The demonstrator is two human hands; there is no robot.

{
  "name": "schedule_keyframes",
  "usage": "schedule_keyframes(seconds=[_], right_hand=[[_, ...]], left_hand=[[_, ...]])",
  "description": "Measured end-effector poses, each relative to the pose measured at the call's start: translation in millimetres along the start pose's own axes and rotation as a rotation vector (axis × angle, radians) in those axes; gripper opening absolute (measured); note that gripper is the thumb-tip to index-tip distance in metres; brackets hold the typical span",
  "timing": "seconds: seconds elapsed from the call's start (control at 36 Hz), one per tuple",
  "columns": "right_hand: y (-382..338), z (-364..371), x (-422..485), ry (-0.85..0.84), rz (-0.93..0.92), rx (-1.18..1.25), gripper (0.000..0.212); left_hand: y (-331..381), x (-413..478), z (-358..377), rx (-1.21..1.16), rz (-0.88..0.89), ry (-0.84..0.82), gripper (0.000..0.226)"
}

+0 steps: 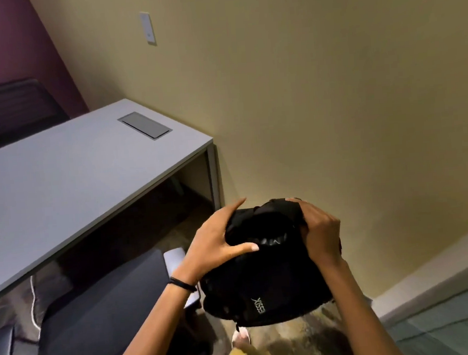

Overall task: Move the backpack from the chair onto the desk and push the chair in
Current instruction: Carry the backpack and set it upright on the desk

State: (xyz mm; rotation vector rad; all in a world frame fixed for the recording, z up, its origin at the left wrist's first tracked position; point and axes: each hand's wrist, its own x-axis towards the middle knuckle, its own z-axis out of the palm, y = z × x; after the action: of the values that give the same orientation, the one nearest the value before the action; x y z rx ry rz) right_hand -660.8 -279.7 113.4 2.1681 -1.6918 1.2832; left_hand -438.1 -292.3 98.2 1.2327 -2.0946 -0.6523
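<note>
1 backpack (266, 281), 2 hands (218, 245) (321, 232), 2 chairs (98, 322) (12, 110), 1 desk (59, 177), 1 wall plate (147, 28)

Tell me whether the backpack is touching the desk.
Apart. The head view shows the backpack held by both hands, left and right, off the desk corner, with floor visible between them.

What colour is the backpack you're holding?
Black, with small pale lettering near its bottom. The head view shows the backpack clearly, held between both hands.
</note>
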Motion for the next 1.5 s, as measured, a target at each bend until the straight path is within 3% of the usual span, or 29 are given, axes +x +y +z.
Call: schedule_keyframes(seconds=[0.06, 0.11, 0.22, 0.36, 0.58, 0.89, 1.08, 1.22, 1.5], right_hand=[[1.5, 1.8, 12.9, 0.002, -0.026, 0.004, 0.036], [3.3, 7.8, 24.6, 0.001, -0.068, -0.002, 0.036], [6.5, 29.6, 45.3, -0.039, -0.121, 0.001, 0.036], [22.2, 55.2, 72.4, -0.031, -0.127, -0.007, 0.032], [38.9, 91.4, 123.5, -0.026, -0.116, -0.022, 0.032], [36.5, 158.6, 212.4, 0.015, -0.224, 0.003, 0.032], [25.1, 192.8, 258.3, 0.036, -0.298, -0.02, 0.035], [13.2, 208.6, 294.3, 0.022, -0.398, 0.014, 0.07], [6.8, 260.2, 367.0, -0.054, -0.503, 0.011, 0.066]], left_hand=[[-13.6, -3.3, -7.8, -0.036, -0.027, -0.037, 0.082], [-23.8, -3.7, -10.0, -0.164, -0.064, -0.006, 0.064], [-37.2, 7.2, -7.0, -0.192, -0.113, 0.232, 0.028], [-55.9, 34.9, -0.3, -0.168, -0.093, 0.396, 0.023], [-79.0, 92.3, -32.6, -0.036, -0.035, 0.412, 0.025], [-130.2, 165.0, -89.6, 0.104, 0.078, 0.566, 0.021], [-157.2, 192.5, -114.7, 0.079, -0.003, 0.648, 0.023], [-171.2, 209.7, -130.9, 0.088, -0.041, 0.768, 0.022], [-208.2, 251.4, -165.7, 0.116, -0.113, 0.85, 0.024]])
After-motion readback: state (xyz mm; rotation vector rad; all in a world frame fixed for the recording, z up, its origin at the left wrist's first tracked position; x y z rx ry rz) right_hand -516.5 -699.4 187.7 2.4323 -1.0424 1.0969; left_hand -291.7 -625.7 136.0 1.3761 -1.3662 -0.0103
